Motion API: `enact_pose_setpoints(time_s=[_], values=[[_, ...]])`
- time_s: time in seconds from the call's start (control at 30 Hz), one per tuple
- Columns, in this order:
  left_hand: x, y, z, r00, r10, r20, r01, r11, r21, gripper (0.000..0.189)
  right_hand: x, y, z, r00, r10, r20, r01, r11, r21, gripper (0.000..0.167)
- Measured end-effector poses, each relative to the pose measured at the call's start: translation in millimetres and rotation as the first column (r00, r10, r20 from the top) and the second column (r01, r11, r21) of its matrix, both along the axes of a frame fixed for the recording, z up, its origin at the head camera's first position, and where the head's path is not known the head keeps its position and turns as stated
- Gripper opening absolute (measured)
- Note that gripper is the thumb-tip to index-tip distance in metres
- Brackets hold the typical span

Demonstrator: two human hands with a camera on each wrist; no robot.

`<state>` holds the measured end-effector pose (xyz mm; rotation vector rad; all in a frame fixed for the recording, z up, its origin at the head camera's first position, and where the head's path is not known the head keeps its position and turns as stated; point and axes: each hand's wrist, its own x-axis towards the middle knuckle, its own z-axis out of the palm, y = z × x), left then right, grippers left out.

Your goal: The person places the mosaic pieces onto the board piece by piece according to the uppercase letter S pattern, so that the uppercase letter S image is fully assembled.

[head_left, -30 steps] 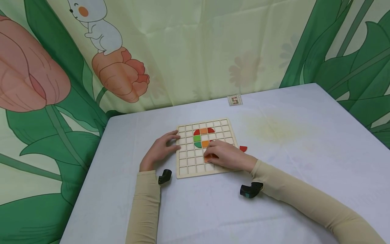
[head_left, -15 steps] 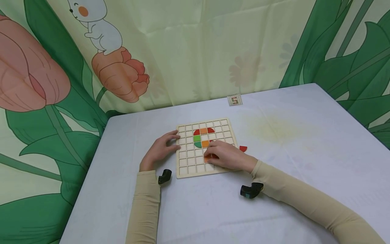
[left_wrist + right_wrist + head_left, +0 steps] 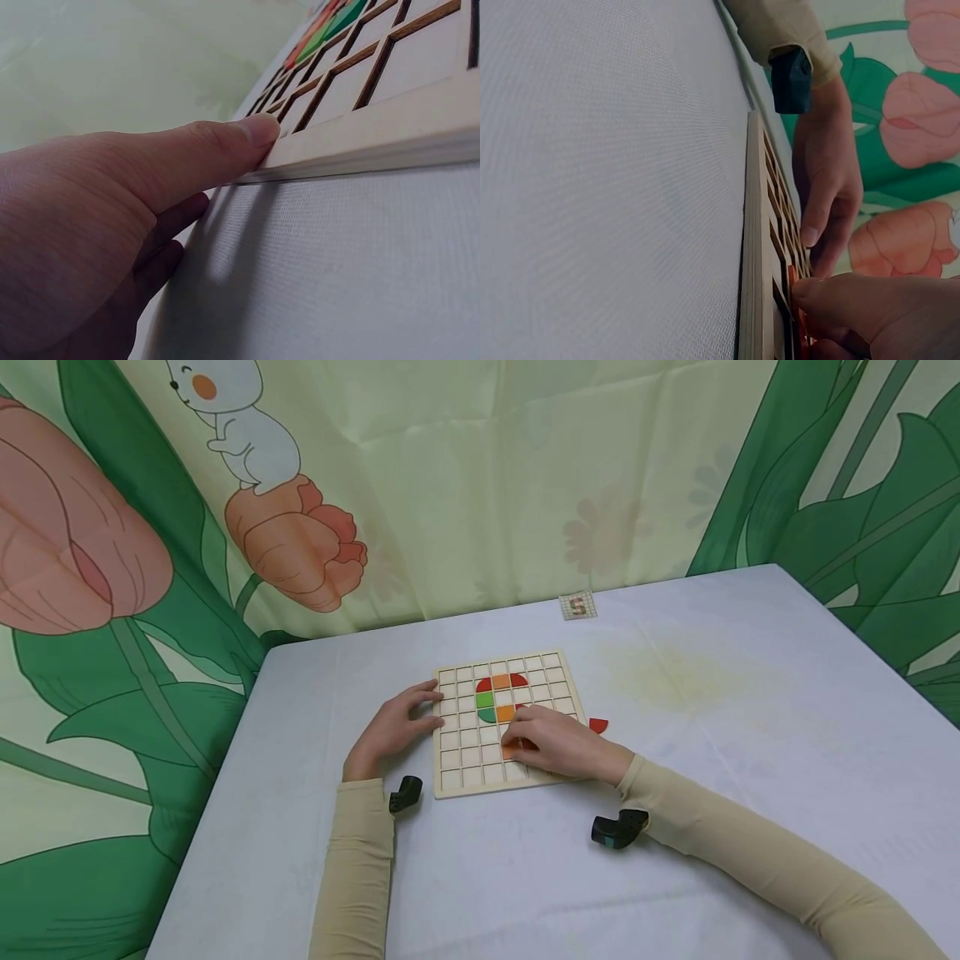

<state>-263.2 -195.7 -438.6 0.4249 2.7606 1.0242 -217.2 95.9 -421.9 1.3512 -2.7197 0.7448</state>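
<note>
A wooden grid board (image 3: 487, 791) lies on the table, with coloured tiles set in its cells: red quarter-rounds (image 3: 484, 685) on either side of an orange square (image 3: 501, 682), a light green square (image 3: 485, 700), a dark green quarter-round (image 3: 487, 716) and another orange square (image 3: 505, 714). My left hand (image 3: 395, 725) touches the board's left edge, thumb (image 3: 259, 131) on the rim in the left wrist view. Over the lower middle cells, my right hand (image 3: 558, 739) pinches an orange tile (image 3: 509, 751) low at the grid. Red pieces beneath that hand are partly hidden.
Right of the board, a loose red quarter-round tile (image 3: 598, 725) lies on the white tablecloth (image 3: 510, 877). A small card with an S pattern (image 3: 578, 606) is at the table's back edge, before a printed curtain (image 3: 465, 485). Each wrist wears a black camera (image 3: 619, 828).
</note>
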Motion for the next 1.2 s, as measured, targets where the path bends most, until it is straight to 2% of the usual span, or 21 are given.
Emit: enact_pose_setpoints(time_s=[0.33,0.53,0.73,0.93,1.2], values=[[0.3,1.0,0.9,1.000,-0.003,-0.004,0.003,1.000,-0.004,0.048,0.8,8,3.1,0.999,-0.033,0.025,0.034,0.998,-0.051,0.018],[-0.1,1.4,0.7,1.000,-0.002,-0.002,0.002,1.000,-0.003,0.048,-1.1,25,4.9,0.990,-0.095,0.104,0.104,0.992,-0.076,0.022],[0.5,1.5,0.7,1.000,0.000,0.000,0.000,1.000,-0.007,0.048,-1.2,52,9.8,0.963,-0.195,0.185,0.216,0.971,-0.098,0.025],[1.9,1.7,2.6,1.000,0.005,0.004,-0.005,1.000,-0.012,0.048,-3.5,91,12.7,0.930,-0.293,0.220,0.326,0.936,-0.130,0.027],[2.6,1.3,3.6,1.000,-0.004,0.001,0.004,1.000,0.002,0.048,-2.9,143,20.5,0.882,-0.403,0.245,0.434,0.897,-0.084,0.033]])
